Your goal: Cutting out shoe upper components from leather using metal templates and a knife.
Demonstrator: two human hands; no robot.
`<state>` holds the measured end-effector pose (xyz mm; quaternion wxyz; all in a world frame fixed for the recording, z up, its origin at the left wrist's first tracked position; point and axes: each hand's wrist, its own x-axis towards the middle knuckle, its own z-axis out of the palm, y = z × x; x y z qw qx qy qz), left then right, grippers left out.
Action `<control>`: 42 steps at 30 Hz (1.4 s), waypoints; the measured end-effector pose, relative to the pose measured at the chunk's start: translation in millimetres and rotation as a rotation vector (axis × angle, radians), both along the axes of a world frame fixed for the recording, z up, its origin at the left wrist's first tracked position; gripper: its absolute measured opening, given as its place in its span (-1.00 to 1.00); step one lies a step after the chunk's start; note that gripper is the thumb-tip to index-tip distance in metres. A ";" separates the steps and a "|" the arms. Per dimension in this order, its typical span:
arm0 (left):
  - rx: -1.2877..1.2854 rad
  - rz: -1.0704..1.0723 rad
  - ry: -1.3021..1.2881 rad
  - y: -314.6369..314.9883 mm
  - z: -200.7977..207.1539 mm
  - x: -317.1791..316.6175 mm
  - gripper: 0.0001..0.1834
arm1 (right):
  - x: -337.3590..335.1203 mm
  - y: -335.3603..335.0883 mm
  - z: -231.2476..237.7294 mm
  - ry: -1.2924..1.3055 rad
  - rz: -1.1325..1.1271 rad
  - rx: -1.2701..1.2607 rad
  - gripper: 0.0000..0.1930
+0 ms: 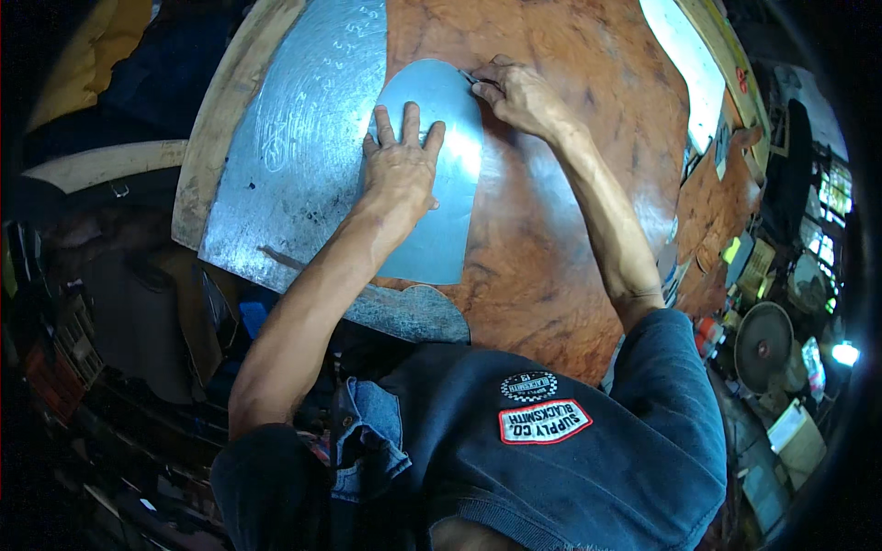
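Observation:
A flat grey template [432, 241] with a rounded far end lies partly on a brown marbled leather hide [551, 266] and partly over a scratched metal sheet [285, 138]. My left hand [402, 165] rests flat on the template, fingers spread, pressing near its left edge. At the template's far right curve, my right hand [519, 96] pinches a small dark pointed tool [468, 76]. Its tip meets the template's edge; whether it is a blade or a marker is too small to tell.
A wooden table edge [204, 156] runs along the left. Leather scraps [717, 220] and a bright pale sheet [687, 64] lie at the right. A round dark disc-shaped object [763, 342] stands among clutter further right. The hide hangs over the near edge by my body.

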<state>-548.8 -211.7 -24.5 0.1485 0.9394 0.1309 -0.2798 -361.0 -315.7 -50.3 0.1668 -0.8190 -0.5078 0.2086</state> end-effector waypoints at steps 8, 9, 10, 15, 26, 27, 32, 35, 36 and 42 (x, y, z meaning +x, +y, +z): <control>0.000 -0.036 -0.040 -0.8 -7.2 1.5 0.14 | -62.3 -39.9 1.6 0.147 -0.432 0.033 -0.70; -0.007 -0.065 -0.035 -1.4 -6.5 1.0 0.14 | -73.7 -44.1 1.9 0.175 -0.518 0.043 -0.70; -0.001 -0.056 -0.048 -2.3 -5.6 0.6 0.14 | -82.7 -48.0 4.0 0.208 -0.546 0.027 -0.72; 0.028 -0.089 -0.079 -0.2 -9.6 1.8 0.16 | -143.1 -65.9 13.0 0.264 -0.767 0.087 -0.72; 0.030 -0.151 -0.185 4.1 -27.9 2.5 0.14 | -290.6 -118.1 36.7 0.251 -0.904 0.008 -0.79; 0.017 -0.132 -0.182 4.1 -28.3 3.1 0.06 | -307.1 -123.0 41.0 0.244 -0.911 0.005 -0.79; 0.006 -0.153 -0.219 2.4 -32.9 2.6 -0.04 | -379.6 -145.7 51.1 0.186 -1.026 -0.101 -0.80; 0.037 -0.172 -0.298 2.8 -28.4 -9.4 -0.02 | -397.0 -148.8 51.0 0.264 -1.114 0.120 -0.79; 0.040 -0.203 -0.362 6.0 -31.1 -14.5 -0.15 | -391.9 -147.4 58.5 0.191 -1.018 0.098 -0.79; 0.003 -0.468 -0.444 16.6 -33.7 -30.7 -0.50 | -332.4 -100.7 65.0 0.140 -0.528 0.175 -0.78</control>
